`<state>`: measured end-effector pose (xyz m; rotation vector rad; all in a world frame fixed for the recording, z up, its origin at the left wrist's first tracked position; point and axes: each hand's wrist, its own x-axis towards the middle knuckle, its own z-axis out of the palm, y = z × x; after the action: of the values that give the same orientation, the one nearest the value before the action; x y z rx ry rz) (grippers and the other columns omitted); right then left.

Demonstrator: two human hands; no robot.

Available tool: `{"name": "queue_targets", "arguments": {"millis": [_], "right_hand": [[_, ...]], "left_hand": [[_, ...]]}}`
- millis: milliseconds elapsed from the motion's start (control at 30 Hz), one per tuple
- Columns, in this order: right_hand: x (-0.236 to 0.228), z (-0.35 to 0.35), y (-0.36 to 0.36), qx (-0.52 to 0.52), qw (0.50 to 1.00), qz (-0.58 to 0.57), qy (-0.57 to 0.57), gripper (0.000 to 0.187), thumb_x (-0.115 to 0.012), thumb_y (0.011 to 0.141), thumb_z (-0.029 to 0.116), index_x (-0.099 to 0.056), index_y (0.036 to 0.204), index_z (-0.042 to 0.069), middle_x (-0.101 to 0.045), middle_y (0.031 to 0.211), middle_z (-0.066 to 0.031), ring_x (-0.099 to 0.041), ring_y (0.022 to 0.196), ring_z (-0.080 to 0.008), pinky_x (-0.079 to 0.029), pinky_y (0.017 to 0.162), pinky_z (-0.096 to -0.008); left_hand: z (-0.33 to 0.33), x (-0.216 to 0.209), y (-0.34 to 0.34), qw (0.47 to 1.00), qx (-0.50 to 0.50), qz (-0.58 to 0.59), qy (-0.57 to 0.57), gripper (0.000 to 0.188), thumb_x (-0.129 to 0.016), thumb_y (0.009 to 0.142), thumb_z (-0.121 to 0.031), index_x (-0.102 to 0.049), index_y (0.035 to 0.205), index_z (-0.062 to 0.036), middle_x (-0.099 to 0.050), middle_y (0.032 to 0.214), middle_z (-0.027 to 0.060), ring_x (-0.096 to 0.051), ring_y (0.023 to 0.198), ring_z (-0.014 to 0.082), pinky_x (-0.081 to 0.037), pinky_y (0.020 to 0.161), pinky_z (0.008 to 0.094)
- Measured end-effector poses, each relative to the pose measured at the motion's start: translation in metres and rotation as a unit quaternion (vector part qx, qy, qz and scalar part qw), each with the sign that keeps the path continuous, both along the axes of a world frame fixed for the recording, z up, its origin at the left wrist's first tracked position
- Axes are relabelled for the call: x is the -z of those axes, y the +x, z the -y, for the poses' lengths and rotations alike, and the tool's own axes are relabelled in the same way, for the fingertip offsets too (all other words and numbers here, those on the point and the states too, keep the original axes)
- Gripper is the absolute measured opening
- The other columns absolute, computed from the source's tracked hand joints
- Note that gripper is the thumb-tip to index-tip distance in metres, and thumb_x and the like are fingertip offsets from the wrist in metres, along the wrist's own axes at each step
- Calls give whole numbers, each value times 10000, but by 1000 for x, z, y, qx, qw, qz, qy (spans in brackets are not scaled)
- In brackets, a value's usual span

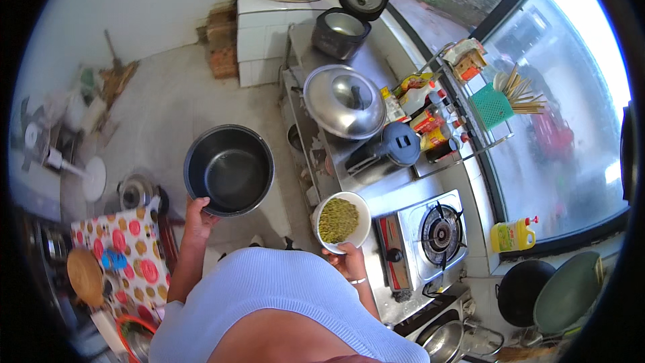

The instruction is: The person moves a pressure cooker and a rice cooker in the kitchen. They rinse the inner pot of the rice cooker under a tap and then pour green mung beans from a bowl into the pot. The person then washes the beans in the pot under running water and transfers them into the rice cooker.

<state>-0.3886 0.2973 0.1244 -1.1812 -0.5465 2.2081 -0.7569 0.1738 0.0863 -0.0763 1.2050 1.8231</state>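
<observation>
My left hand grips the near rim of a deep black cooking pot, with the thumb over the edge. The pot hangs over the floor, and its inside looks bare. In my right hand is a white bowl, held at its near side with the thumb on the rim. Small green beans, like mung beans, fill much of the bowl. The bowl is at the near left edge of the steel counter, right of the pot. A rice cooker stands at the counter's far end with its lid raised.
Along the counter are a large domed steel lid, a dark pitcher, several bottles and a gas stove. Woks lie at the lower right. A patterned cloth covers a table at the left.
</observation>
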Motion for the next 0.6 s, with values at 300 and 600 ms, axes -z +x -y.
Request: {"name": "queue_targets", "arguments": {"millis": [300, 600], "right_hand": [[-20, -147, -174, 55, 996, -18, 66, 373, -425, 815, -5, -448, 1178, -88, -650, 900, -217, -666, 664, -245, -431, 432, -251], [-22, -317, -286, 248, 958, -47, 135, 444, -444, 757, 3, -412, 1178, -135, -623, 935, -248, -677, 654, -305, -461, 409, -254]], "left_hand": [[-258, -71, -178, 986, 129, -74, 70, 556, -625, 742, -254, -477, 1232, -37, -592, 1154, 179, -625, 1001, 328, -566, 786, 468], [-557, -103, -282, 954, 291, -51, 58, 549, -629, 748, -251, -421, 1230, -92, -514, 1176, 180, -584, 985, 381, -493, 833, 547]]}}
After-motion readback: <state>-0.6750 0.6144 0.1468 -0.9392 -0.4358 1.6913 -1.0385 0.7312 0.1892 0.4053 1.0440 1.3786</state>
